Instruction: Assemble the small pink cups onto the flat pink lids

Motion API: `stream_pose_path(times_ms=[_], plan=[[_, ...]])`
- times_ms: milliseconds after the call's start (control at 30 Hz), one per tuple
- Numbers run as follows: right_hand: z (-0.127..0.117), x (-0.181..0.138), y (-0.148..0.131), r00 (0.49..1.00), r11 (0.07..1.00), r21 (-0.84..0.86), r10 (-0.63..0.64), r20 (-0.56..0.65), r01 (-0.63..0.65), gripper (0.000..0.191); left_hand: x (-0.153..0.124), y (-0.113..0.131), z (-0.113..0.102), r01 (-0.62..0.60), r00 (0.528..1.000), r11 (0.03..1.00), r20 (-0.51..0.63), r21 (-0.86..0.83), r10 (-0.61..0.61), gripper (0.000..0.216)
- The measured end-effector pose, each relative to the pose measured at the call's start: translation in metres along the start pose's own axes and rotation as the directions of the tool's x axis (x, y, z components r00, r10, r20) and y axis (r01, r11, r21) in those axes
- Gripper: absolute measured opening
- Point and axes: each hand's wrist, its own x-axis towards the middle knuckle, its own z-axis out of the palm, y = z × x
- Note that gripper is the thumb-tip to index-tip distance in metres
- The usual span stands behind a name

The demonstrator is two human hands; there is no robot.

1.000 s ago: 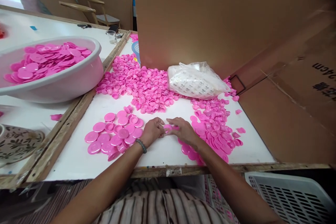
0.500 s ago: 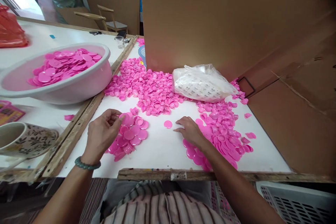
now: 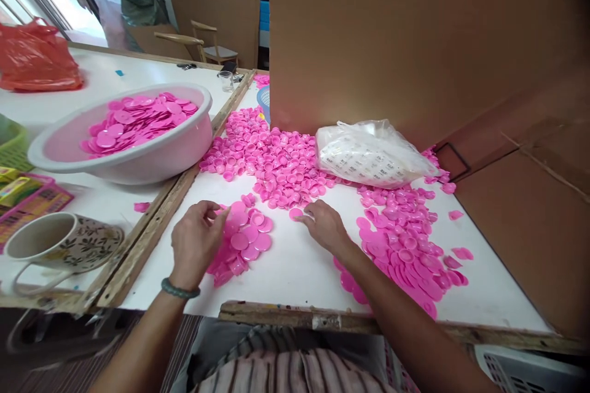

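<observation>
My right hand (image 3: 324,225) is closed at the thumb and forefinger on the edge of a flat, round pink plastic disc (image 3: 295,214), just over the white tabletop. Beside a small heap of pink discs and shallow caps (image 3: 249,237), my left hand (image 3: 197,238) has its fingers curled in a pinch. A pink edge shows at those fingertips, but I cannot tell whether it is held or part of the heap. Under my right forearm and beyond it spreads a larger heap of pink discs (image 3: 417,273). Many small pink cups (image 3: 290,166) lie farther back.
A clear bag of printed white packets (image 3: 369,156) rests among the cups against a tall cardboard sheet (image 3: 391,37). On the left stand a pale basin (image 3: 152,163) of discs, a floral mug (image 3: 59,242) and a red bag (image 3: 39,58). Wooden strips (image 3: 152,227) edge the tabletop.
The camera view has turned left. My right hand has closed on the single pink disc, which has shifted left and slightly away. My left hand stays by the small heap.
</observation>
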Motion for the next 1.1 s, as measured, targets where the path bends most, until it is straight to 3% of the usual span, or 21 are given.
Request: stream_pose_path(times_ms=[67,167,300,433,500,633,700,833,900,1000,1100], plan=[[0.005,0.005,-0.011,0.998,0.988,-0.14,-0.055,0.027,0.059,0.022,-0.016,0.019,0.006,-0.095,0.995,0.995,0.009,-0.044,0.095,0.023],[0.012,0.005,-0.018,0.985,0.95,-0.261,-0.158,0.071,0.171,0.016,-0.042,0.046,0.029,-0.252,0.924,0.945,0.238,-0.21,0.299,0.012],[0.008,-0.005,-0.006,0.989,0.974,-0.173,-0.14,0.048,0.146,0.021,-0.058,0.064,0.064,-0.297,0.858,0.936,0.377,-0.188,0.348,0.018],[-0.001,-0.019,0.013,0.995,0.975,0.224,-0.031,0.098,0.008,0.028,-0.052,0.066,0.09,-0.332,0.831,0.925,0.406,-0.186,0.38,0.035],[-0.003,-0.022,0.018,0.996,0.948,0.316,0.015,0.092,-0.044,0.03,-0.049,0.065,0.101,-0.346,0.814,0.915,0.42,-0.206,0.402,0.035],[-0.005,-0.005,0.023,0.977,0.948,0.286,0.178,-0.115,-0.139,0.029,-0.05,0.059,0.114,-0.341,0.793,0.894,0.421,-0.291,0.44,0.034],[-0.003,0.01,0.023,0.967,0.961,0.238,0.184,-0.175,-0.14,0.023,-0.052,0.056,0.115,-0.327,0.797,0.884,0.405,-0.334,0.448,0.037],[0.004,0.031,0.025,0.992,0.991,0.13,0.009,-0.124,0.007,0.018,-0.054,0.049,0.11,-0.365,0.802,0.867,0.359,-0.339,0.478,0.044],[0.006,0.03,0.026,0.994,0.993,0.113,-0.008,-0.112,0.021,0.02,-0.055,0.047,0.109,-0.402,0.792,0.861,0.352,-0.313,0.498,0.038],[0.001,0.022,0.031,0.99,0.981,0.174,0.104,-0.09,-0.087,0.017,-0.055,0.046,0.111,-0.421,0.777,0.857,0.369,-0.299,0.51,0.026],[-0.011,0.008,0.035,0.959,0.928,0.24,0.279,0.055,-0.284,0.014,-0.054,0.048,0.114,-0.412,0.768,0.858,0.389,-0.306,0.508,0.021]])
